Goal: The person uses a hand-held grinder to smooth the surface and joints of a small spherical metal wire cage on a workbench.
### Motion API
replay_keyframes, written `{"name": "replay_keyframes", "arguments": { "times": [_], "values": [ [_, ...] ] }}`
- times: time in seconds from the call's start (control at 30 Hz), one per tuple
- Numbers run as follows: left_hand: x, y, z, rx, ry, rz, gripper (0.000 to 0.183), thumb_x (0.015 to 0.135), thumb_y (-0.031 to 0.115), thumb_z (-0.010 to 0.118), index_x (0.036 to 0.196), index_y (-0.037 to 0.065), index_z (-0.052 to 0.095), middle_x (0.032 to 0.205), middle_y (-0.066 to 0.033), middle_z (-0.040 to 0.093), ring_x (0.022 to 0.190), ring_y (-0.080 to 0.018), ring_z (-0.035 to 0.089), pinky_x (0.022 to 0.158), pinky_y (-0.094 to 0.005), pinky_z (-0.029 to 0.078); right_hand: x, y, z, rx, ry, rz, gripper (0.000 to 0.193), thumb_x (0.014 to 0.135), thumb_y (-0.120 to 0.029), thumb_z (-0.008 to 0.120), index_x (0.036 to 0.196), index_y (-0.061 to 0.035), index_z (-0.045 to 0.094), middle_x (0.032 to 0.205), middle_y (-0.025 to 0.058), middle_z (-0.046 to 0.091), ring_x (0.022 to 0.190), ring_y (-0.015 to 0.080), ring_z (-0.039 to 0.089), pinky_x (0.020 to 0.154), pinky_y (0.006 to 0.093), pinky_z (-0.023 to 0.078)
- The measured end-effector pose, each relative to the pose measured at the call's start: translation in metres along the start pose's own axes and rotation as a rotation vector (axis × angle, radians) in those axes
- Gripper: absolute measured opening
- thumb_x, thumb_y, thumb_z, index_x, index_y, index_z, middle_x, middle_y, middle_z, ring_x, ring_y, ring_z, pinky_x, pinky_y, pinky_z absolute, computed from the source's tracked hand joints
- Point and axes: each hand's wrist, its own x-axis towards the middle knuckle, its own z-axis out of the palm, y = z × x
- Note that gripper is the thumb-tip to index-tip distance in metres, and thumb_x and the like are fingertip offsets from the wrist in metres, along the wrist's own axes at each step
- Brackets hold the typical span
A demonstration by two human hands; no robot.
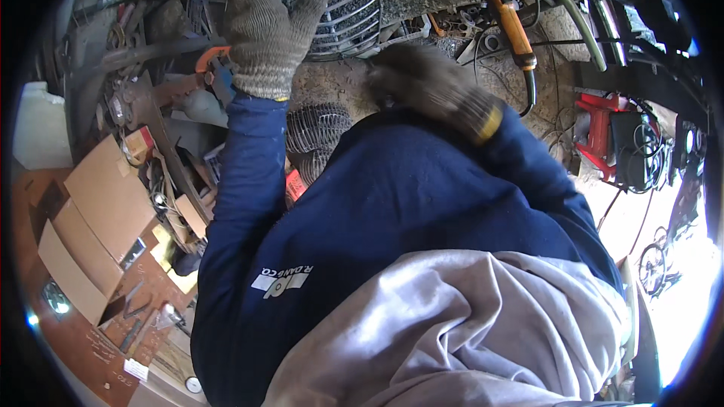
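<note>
A rounded wire cage (362,4), with curved metal ribs and a hub in the middle, sits on the dark work surface at the top centre. My left hand (275,26), in a dirty knitted glove, lies along the cage's left side. Its thumb is over the ribs, and its fingertips run past the upper edge of the view. Close to my body, below and right of the cage, my right hand (434,87) wears a matching glove with a yellow cuff. Motion smears it, and its fingers and anything in them cannot be made out.
An orange corded power tool (509,19) lies right of the cage. More ribbed wire pieces (320,128) rest below my left wrist. Cardboard (109,207) and scrap crowd the left. A red frame (601,132) and black machine (637,147) stand at the right, among loose cables.
</note>
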Motion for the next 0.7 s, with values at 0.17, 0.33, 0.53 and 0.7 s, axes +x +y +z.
{"name": "replay_keyframes", "arguments": {
  "times": [0.17,0.33,0.53,0.7],
  "values": [
    [-0.031,-0.01,-0.003,-0.057,0.241,0.035,0.054,0.082,0.029,0.077,0.122,0.0,0.056,0.114,-0.0159,0.059,0.096,-0.0271,0.064,0.087,-0.0354,0.05,-0.062,0.015,-0.073,-0.119,0.965,-0.235,0.052,0.09,-0.026,0.07,0.131,0.0004,0.053,0.108,0.0122,0.066,0.094,0.0171,0.064,0.083,0.0292,0.052],
    [-0.063,0.026,-0.008,-0.308,0.168,0.074,0.03,0.082,0.018,0.075,0.106,0.003,0.064,0.085,-0.0108,0.069,0.081,-0.0293,0.068,0.074,-0.0368,0.054,-0.058,0.074,-0.106,0.702,0.326,0.277,0.069,0.09,-0.047,0.065,0.135,0.0009,0.045,0.111,0.0159,0.065,0.092,0.0222,0.067,0.083,0.0355,0.055],
    [-0.078,0.061,0.016,-0.593,-0.315,-0.005,0.024,0.09,0.02,0.069,0.104,0.0,0.066,0.103,-0.0121,0.069,0.092,-0.0243,0.068,0.082,-0.0338,0.053,-0.033,0.089,-0.111,1.278,0.082,0.183,0.041,0.09,-0.026,0.065,0.122,-0.0028,0.052,0.101,0.0131,0.065,0.084,0.0217,0.067,0.07,0.0327,0.059],
    [-0.073,0.087,0.047,-0.753,-0.331,-0.208,0.043,0.086,0.028,0.073,0.115,0.0,0.059,0.111,-0.0142,0.067,0.099,-0.0235,0.067,0.087,-0.0346,0.053,-0.023,0.085,-0.093,1.217,0.085,0.112,0.026,0.085,-0.014,0.067,0.106,-0.0054,0.054,0.077,0.0052,0.06,0.059,0.0153,0.061,0.046,0.025,0.052]
  ]
}}
